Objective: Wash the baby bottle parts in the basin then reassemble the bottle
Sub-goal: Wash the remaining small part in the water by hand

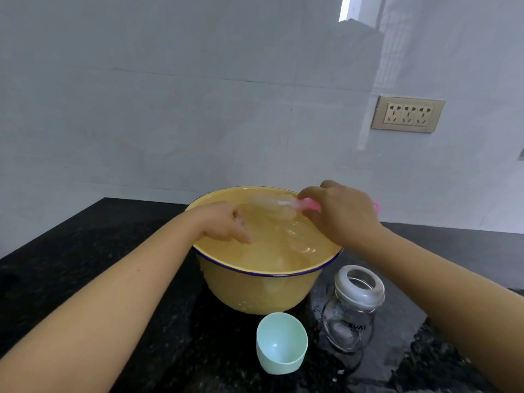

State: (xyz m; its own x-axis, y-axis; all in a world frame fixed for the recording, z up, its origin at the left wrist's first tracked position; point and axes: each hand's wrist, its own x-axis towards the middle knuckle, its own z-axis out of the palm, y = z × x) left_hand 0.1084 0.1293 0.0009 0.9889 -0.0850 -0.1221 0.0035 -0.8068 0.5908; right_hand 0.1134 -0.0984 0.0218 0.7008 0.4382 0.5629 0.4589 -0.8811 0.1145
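At the left of the yellow basin (263,290), the left hand (226,225) dips loose, apparently empty fingers into the water. A pink brush (309,207) is gripped by the right hand (343,214) above it. The mint cap (280,341) and glass bottle (351,316) stand on the wet counter (85,236), where a swinging right forearm could topple the bottle.
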